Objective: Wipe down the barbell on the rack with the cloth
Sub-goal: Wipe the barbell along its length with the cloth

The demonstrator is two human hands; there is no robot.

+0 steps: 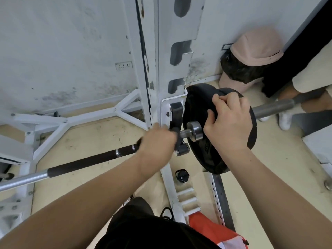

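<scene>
Head view showed the white rack (165, 33) rising ahead of you, the barbell (80, 164) lying across it with its long axis running lower left to upper right. A black plate (201, 155) sat on the bar just right of the upright. Your left hand (158, 139) gripped the shaft beside the upright and was the nearer to the bare bar; your right hand (231, 119) curled its fingers over the plate's rim. No cloth showed in either.
</scene>
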